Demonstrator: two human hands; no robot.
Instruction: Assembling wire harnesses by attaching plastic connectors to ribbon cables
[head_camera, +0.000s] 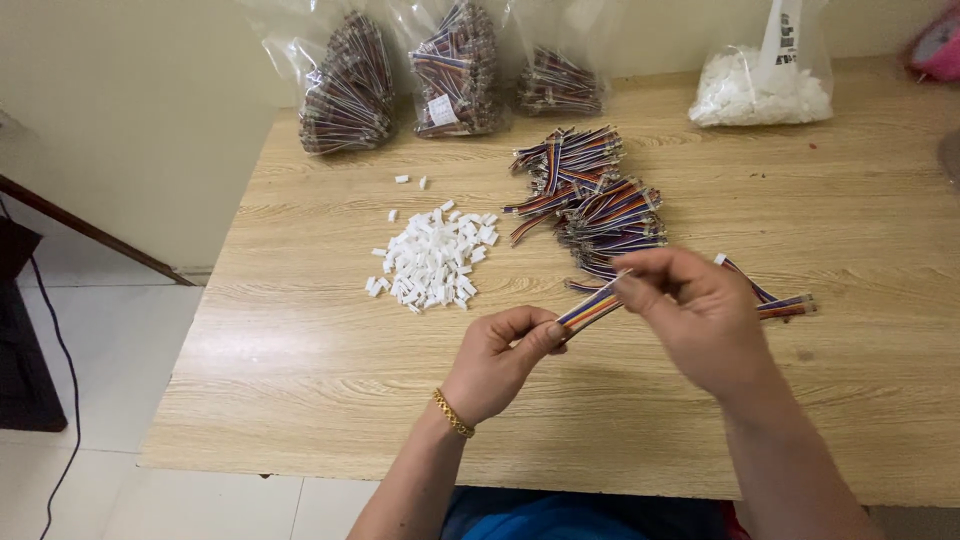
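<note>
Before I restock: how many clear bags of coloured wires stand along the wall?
3, at the table's back edge: left bag, middle bag, right bag. More may sit out of view.

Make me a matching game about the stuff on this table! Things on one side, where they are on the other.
Things:
1. pile of small white connectors
2. multicoloured ribbon cable
3. clear bags of cable bundles
4. bag of white pieces

Places:
A. back right of the table
B. held between the left hand and right hand
C. back left, by the wall
D. loose on the table, left of the heap of cables

Pairs: 1-D, 2-B, 3-C, 4-A
</note>
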